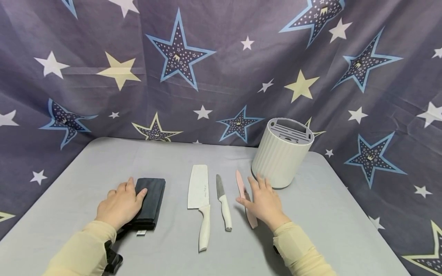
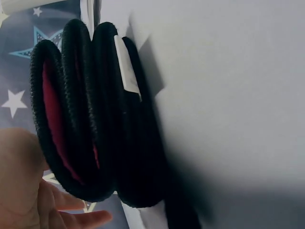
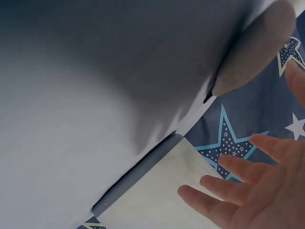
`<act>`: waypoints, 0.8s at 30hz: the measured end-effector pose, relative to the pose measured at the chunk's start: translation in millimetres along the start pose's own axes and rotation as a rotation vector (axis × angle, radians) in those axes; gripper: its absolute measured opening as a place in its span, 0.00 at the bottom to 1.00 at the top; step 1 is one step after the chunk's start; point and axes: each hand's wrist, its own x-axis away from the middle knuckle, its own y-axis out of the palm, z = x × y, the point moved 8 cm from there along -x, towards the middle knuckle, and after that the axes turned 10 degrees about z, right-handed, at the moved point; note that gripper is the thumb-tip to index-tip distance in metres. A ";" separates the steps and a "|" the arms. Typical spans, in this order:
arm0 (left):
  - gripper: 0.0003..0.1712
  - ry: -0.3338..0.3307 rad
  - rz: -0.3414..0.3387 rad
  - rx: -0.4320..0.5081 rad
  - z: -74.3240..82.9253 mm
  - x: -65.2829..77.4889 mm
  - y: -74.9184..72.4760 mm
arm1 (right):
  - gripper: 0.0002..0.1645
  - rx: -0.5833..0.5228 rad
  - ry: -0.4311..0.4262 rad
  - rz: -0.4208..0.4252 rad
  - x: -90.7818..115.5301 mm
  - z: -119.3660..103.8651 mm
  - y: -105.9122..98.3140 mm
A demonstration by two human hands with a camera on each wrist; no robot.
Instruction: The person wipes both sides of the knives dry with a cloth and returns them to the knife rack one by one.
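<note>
In the head view my left hand (image 1: 119,203) lies at the left edge of a dark folded fabric item (image 1: 152,199), its thumb over the top. The left wrist view shows the item's thick layered edges, red lining and white tag. My right hand (image 1: 266,201) hovers with spread fingers over a pink knife (image 1: 253,219), partly hiding it. In the right wrist view those fingers hold nothing, and the pink knife's handle (image 3: 257,47) lies beyond them. Left of it are a small knife (image 1: 225,211) with a white handle and a white cleaver (image 1: 199,188).
A ribbed white knife block (image 1: 281,157) with slots in its grey top stands at the back right, just beyond my right hand. The grey cloth-covered table (image 1: 172,153) ends at a star-patterned curtain (image 1: 221,76) behind and on both sides.
</note>
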 end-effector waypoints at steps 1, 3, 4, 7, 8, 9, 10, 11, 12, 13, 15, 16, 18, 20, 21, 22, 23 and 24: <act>0.46 0.000 -0.005 -0.004 -0.2 0.1 1.2 | 0.50 0.006 -0.002 0.003 0.1 0.0 0.3; 0.46 0.002 -0.019 -0.008 -0.7 0.8 3.8 | 0.47 0.020 -0.004 0.006 0.4 0.1 0.6; 0.46 0.001 -0.029 -0.008 -1.1 1.3 5.4 | 0.45 0.028 -0.006 0.008 0.7 0.1 0.8; 0.46 0.002 -0.046 -0.009 -3.2 2.3 8.8 | 0.42 0.043 -0.012 0.008 1.7 -0.6 1.5; 0.46 0.001 -0.047 -0.009 -4.0 2.4 9.3 | 0.41 0.050 -0.013 0.004 2.2 -0.6 2.1; 0.46 0.001 -0.045 -0.009 -4.7 2.2 9.6 | 0.40 0.056 -0.015 -0.002 2.9 -0.9 2.8; 0.46 0.001 -0.044 -0.008 -5.6 2.3 9.7 | 0.40 0.059 -0.017 -0.008 3.8 -1.4 3.7; 0.46 -0.001 -0.044 -0.008 -6.4 2.2 9.9 | 0.39 0.063 -0.021 -0.010 4.7 -2.0 4.0; 0.47 -0.002 -0.047 -0.007 -7.1 2.1 10.3 | 0.38 0.066 -0.023 -0.013 5.8 -2.5 4.5; 0.47 -0.003 -0.053 -0.004 -7.6 1.9 10.9 | 0.37 0.071 -0.027 -0.013 6.8 -3.3 4.5; 0.49 -0.004 -0.070 -0.001 -8.6 1.5 12.7 | 0.31 0.081 -0.035 -0.013 8.3 -4.5 4.3; 0.50 -0.007 -0.082 0.000 -9.3 1.4 13.8 | 0.27 0.085 -0.039 -0.010 8.9 -5.1 3.9; 0.52 -0.013 -0.104 0.002 -10.6 1.0 16.0 | 0.22 0.092 -0.040 -0.012 9.6 -5.4 4.0; 0.54 -0.019 -0.120 0.003 -12.1 0.5 17.6 | 0.22 0.095 -0.036 -0.020 9.7 -5.0 4.6; 0.55 -0.020 -0.123 0.006 -12.7 0.3 18.0 | 0.23 0.097 -0.032 -0.026 9.7 -4.6 5.2; 0.55 -0.020 -0.125 0.008 -13.3 -0.1 18.3 | 0.23 0.096 -0.028 -0.033 9.7 -4.3 5.9; 0.55 -0.019 -0.126 0.013 -13.8 -0.4 18.4 | 0.23 0.098 -0.024 -0.041 9.7 -3.9 6.8; 0.55 -0.018 -0.126 0.017 -14.2 -0.6 18.4 | 0.22 0.098 -0.019 -0.047 9.7 -3.6 7.6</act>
